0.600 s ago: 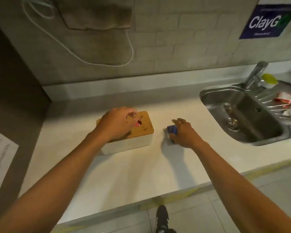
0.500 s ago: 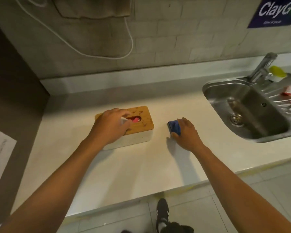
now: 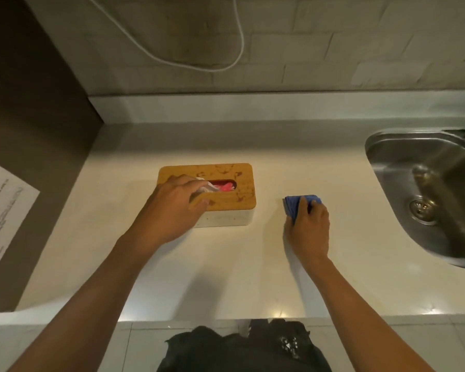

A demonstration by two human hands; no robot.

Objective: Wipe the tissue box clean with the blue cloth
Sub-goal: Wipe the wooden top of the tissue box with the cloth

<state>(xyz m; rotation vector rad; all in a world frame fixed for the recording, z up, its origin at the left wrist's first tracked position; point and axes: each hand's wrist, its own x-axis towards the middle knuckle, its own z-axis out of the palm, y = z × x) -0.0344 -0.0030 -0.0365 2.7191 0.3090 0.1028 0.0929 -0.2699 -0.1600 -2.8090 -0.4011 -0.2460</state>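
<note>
Pale and glossy, the counter [image 3: 226, 277] is backed by a low upstand and a wall of light tiles, across which a white cable [image 3: 188, 63] is looped. At the right edge a steel sink [image 3: 403, 146] is set into the surface, its drain visible in the basin. A printed sheet of paper [image 3: 3, 210] is seen on the dark panel at the far left.

Near the middle of the counter the tissue box [image 3: 226, 218] is placed, a white body under a wooden lid [image 3: 242, 178] with an oval slot; something red and a bit of white tissue are seen in the slot. The left hand [image 3: 172, 208] is laid over the left half of the lid, the fingers curled toward the slot and the thumb pressed against the lid's front edge; whether the white tissue is pinched cannot be told.

To the right of the box, apart from it and between it and the sink, the folded blue cloth [image 3: 293, 205] is lying on the counter. It is held down by the right hand [image 3: 309, 226], whose fingers are bent over its top and its near side, so that only its left and far parts are shown.
</note>
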